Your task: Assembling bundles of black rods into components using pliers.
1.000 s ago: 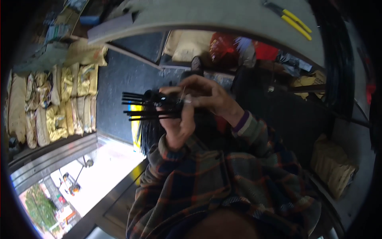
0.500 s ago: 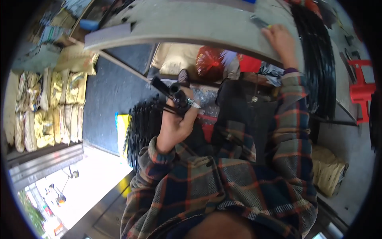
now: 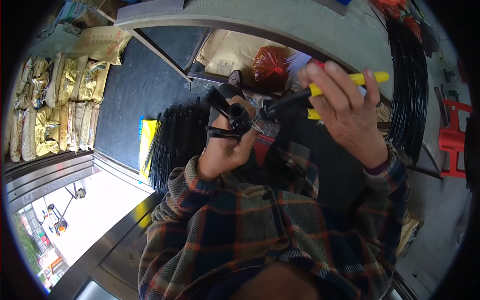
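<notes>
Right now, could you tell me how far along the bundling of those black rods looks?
Done: a row of black bundles lies on the floor. In hand: the left hand grips a black bundle while the right hand brings yellow-handled pliers to its wire tie. Left: long black rods lie at right.

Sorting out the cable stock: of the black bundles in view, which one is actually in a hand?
The small black bundle gripped in the left hand, at the pliers' tip. The floor pile and the long coil lie untouched.
</notes>
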The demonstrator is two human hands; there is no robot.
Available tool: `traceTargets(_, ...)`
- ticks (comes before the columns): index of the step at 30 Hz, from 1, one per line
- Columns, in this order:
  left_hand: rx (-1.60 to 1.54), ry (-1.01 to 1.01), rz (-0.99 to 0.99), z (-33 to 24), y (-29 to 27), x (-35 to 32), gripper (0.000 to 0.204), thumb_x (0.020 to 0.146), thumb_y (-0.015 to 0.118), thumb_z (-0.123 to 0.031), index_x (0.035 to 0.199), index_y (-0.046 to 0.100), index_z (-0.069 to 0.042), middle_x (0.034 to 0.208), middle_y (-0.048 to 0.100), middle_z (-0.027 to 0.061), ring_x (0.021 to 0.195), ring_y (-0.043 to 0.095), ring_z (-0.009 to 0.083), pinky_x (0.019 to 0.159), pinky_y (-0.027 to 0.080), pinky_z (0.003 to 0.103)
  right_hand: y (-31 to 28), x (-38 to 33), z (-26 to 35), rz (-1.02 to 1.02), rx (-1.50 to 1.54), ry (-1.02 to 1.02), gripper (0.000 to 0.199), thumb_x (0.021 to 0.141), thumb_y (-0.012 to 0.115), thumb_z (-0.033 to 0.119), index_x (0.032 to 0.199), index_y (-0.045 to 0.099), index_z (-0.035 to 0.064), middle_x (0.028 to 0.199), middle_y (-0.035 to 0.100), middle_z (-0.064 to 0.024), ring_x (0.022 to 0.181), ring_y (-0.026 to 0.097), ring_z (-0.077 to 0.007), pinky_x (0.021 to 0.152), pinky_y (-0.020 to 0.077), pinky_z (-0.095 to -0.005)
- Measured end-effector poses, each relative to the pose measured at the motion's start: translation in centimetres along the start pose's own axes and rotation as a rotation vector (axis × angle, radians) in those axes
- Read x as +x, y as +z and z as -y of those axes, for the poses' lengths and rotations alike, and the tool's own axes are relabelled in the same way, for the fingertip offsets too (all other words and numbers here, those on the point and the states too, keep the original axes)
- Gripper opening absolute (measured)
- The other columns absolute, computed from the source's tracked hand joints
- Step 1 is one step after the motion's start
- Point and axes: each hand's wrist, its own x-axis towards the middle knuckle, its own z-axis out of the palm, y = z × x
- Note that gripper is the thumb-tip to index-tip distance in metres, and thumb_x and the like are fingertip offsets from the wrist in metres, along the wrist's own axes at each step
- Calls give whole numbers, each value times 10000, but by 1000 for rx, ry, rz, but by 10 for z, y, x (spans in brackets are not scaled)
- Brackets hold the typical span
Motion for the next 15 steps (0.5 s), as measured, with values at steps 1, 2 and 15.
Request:
traceTargets(1,-32,32,-17,1,2,0,159,794,537,11,897,420,-24,839,460,80,733,450,138,659,380,262,9,-1,0,-81,-178,-63,336,821,564,216,1150,501,244,1203,426,62,1184,381,-125,1054,162,-480)
traceTargets(2,-33,34,-25,-1,2,1,159,794,537,11,897,420,-24,839,460,80,733,450,138,659,380,262,8,-2,-1,-82,-178,-71,336,821,564,216,1150,501,244,1203,426,62,1184,381,-125,1054,162,-480)
traceTargets(15,-21,9,-47,3,4,-5,181,775,549,-24,912,430,-16,844,469,111,754,460,161,709,373,285,26,-30,53,-174,22,251,273,784,592,123,1019,462,71,1077,473,0,1077,468,-157,1037,180,-435)
